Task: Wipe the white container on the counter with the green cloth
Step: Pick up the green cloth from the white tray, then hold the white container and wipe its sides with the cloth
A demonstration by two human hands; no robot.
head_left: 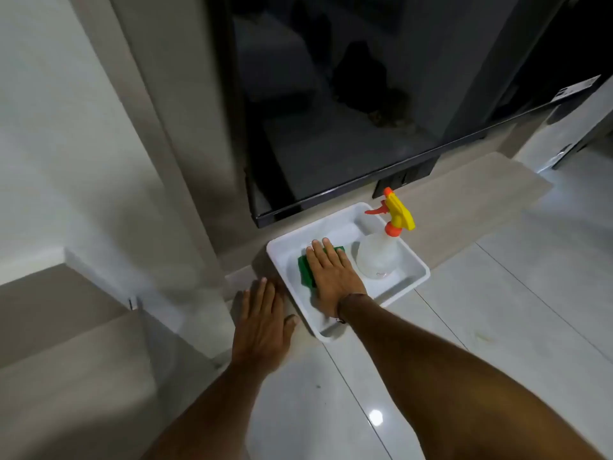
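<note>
Setting: pale glossy floor tiles are seen below, with a low beige ledge (464,180) serving as the counter under a dark glass panel (331,94).
Left hand: the left hand (262,323) is laid flat and open on the ledge, fingers spread, nothing held; its thumb is just beside the tray's near-left rim, and contact cannot be told.
Tray: the white tray (411,277) is set on the ledge, its near corner overhanging toward the floor; its long axis is judged to run from near-left to far-right.
Cloth: the green cloth (305,270) is lying on the tray floor in the left half, mostly covered from above.
Right hand: the right hand (331,273) is pressed palm-down on the cloth, fingers extended and together, not curled; the cloth is pinned rather than gripped.
Bottle: a spray bottle (378,257) is stood upright in the tray's right half, just beside the right hand.
Key relation: unwiped tray floor is judged to lie far and right of the cloth; strokes rightward are limited by the bottle.
Nearer hand: the right one is already on the work.
</note>
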